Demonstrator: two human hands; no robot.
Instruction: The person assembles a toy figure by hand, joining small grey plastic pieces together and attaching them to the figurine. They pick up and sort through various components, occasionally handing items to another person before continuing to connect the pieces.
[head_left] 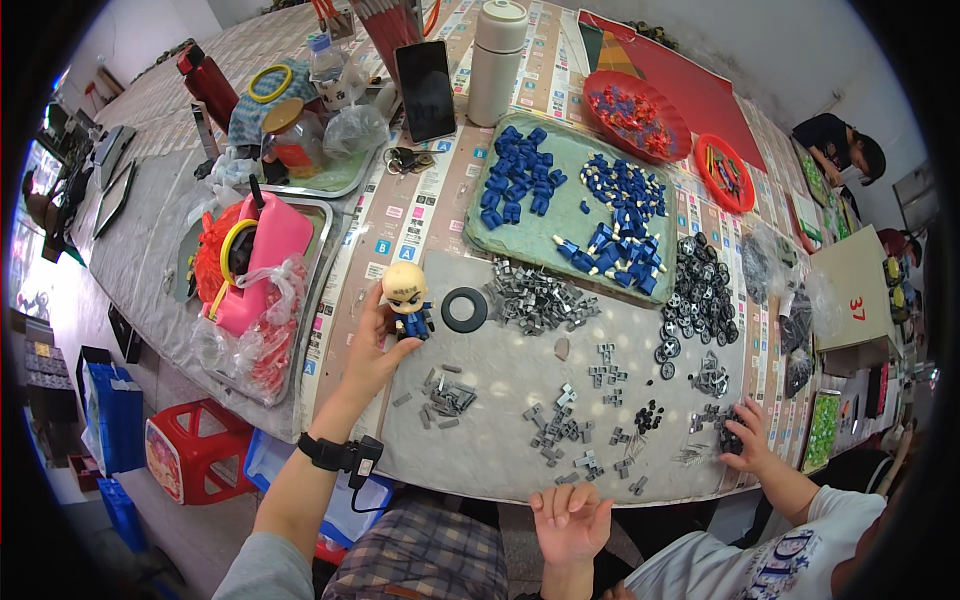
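Note:
My left hand [374, 345] grips a small toy figurine [405, 298] with a big, bald, pale-yellow head and a blue body, standing upright in the fingers. Just right of it lies a black ring [464, 310]. Below the table's front edge, my right hand [572, 520] is raised with loosely curled fingers and the thumb apart; nothing shows in it. Nearest to that hand on the table are grey plastic parts [560, 430]. Short grey pieces [449, 396] lie below the figurine, and a heap of grey clips [540, 298] sits beyond the ring.
A green tray [560, 208] holds blue figure parts. Black wheels [700, 290] are piled right of it. Red baskets [640, 112], a white bottle [497, 62] and a phone [425, 92] stand farther back. At right, a co-worker's hand [745, 437] touches dark parts. A red stool [198, 450] stands at left.

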